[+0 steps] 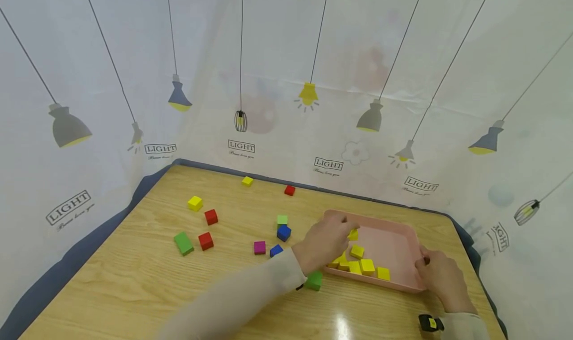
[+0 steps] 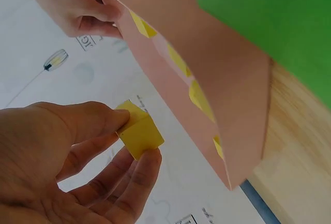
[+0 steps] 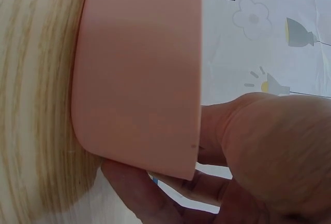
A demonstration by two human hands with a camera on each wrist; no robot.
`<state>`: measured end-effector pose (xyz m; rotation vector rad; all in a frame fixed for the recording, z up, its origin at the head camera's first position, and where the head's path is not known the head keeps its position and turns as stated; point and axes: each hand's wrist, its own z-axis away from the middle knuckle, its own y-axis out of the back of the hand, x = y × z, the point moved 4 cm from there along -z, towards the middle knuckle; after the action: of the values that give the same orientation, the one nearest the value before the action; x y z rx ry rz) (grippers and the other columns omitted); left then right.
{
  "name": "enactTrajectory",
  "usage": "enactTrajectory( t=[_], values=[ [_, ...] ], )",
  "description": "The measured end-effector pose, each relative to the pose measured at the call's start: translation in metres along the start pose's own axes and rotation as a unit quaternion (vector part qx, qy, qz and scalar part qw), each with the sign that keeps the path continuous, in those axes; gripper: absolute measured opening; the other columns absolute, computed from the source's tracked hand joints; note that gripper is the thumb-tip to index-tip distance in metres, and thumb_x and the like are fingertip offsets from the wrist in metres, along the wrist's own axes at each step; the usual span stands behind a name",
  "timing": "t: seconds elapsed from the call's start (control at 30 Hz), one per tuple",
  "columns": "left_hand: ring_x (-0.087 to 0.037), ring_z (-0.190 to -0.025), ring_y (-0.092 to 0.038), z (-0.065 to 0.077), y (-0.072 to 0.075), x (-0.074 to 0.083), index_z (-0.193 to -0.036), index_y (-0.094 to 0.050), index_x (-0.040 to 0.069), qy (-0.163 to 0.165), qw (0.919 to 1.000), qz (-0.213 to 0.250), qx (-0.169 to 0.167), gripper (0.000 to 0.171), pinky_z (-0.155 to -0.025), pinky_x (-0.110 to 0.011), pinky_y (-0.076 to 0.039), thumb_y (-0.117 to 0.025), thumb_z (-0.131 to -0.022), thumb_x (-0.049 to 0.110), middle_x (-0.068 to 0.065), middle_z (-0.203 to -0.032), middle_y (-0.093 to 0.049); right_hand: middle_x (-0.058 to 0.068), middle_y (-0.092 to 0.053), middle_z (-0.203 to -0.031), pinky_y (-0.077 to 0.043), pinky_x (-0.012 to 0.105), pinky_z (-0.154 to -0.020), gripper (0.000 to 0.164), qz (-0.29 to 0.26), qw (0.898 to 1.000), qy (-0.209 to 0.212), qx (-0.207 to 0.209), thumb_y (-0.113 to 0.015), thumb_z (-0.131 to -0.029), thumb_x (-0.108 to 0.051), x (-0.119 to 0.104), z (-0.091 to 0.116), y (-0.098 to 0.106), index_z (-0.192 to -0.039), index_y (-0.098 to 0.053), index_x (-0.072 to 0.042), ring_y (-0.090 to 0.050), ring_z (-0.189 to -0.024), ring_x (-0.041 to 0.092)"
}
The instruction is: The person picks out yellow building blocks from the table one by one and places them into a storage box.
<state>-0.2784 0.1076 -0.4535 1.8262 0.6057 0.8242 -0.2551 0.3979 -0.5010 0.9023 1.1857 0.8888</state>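
Between thumb and fingers, my left hand [image 1: 326,241] pinches a yellow cube [image 2: 140,129] above the left part of a pink tray [image 1: 394,245]. My right hand [image 1: 445,275] grips the tray's right edge; in the right wrist view the thumb is at the rim and fingers [image 3: 137,190] are against the outer wall. Several yellow cubes [image 1: 367,267] lie inside the tray along its near side. Part of that pile is hidden behind my left hand. A green block [image 1: 314,281] sits on the table under my left wrist.
Left of the tray, blue cubes [image 1: 284,233], a light green block [image 1: 282,220] and a magenta cube [image 1: 259,248] lie on the wooden table [image 1: 134,280]. Farther left are red cubes [image 1: 206,241], a green block [image 1: 183,243] and a yellow cube [image 1: 195,203]. A lamp-printed curtain [image 1: 277,146] borders the table.
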Motion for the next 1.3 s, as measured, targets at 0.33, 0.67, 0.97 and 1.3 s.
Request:
enactTrajectory(
  t=[0.33, 0.67, 0.97, 1.3],
  values=[
    [0.000, -0.089, -0.054, -0.025, -0.023, 0.039, -0.129, -0.060, 0.023, -0.031, 0.9991, 0.007, -0.028, 0.036, -0.060, -0.009, -0.044, -0.070, -0.096, 0.017, 0.009, -0.120, -0.056, 0.007, -0.054, -0.074, -0.039, 0.032, -0.048, 0.051, -0.003, 1.000, -0.002, -0.003, -0.050, -0.098, -0.014, -0.001, 0.001, 0.000, -0.145, -0.041, 0.006, -0.048, -0.056, 0.020],
    [-0.003, -0.087, -0.049, -0.045, -0.051, 0.079, -0.133, -0.058, 0.030, -0.036, 0.9963, -0.009, -0.077, 0.039, -0.056, -0.011, -0.043, -0.070, -0.097, 0.019, 0.010, -0.109, -0.052, 0.007, -0.049, -0.065, -0.039, 0.032, -0.045, 0.051, -0.007, 1.000, 0.008, -0.006, -0.050, -0.097, -0.012, 0.000, 0.002, 0.002, -0.145, -0.042, 0.006, -0.047, -0.052, 0.019],
    [-0.001, -0.087, -0.048, -0.057, -0.073, 0.107, -0.130, -0.060, 0.039, -0.062, 0.9912, -0.001, -0.117, 0.037, -0.069, -0.015, -0.049, -0.066, -0.095, 0.049, 0.014, -0.106, -0.050, 0.006, -0.053, -0.069, -0.040, 0.035, -0.050, 0.043, 0.007, 1.000, 0.018, -0.010, -0.051, -0.101, -0.016, 0.001, -0.001, 0.004, -0.140, -0.053, 0.004, -0.050, -0.059, 0.022],
    [-0.002, -0.082, -0.047, -0.061, -0.085, 0.107, -0.124, -0.061, 0.032, -0.052, 0.9922, -0.034, -0.108, 0.025, -0.068, -0.016, -0.049, -0.064, -0.100, 0.035, 0.013, -0.102, -0.052, 0.005, -0.051, -0.065, -0.040, 0.034, -0.047, 0.046, -0.008, 1.000, 0.028, -0.005, -0.049, -0.103, -0.018, 0.001, 0.001, 0.001, -0.142, -0.047, 0.006, -0.049, -0.054, 0.021]
  ],
)
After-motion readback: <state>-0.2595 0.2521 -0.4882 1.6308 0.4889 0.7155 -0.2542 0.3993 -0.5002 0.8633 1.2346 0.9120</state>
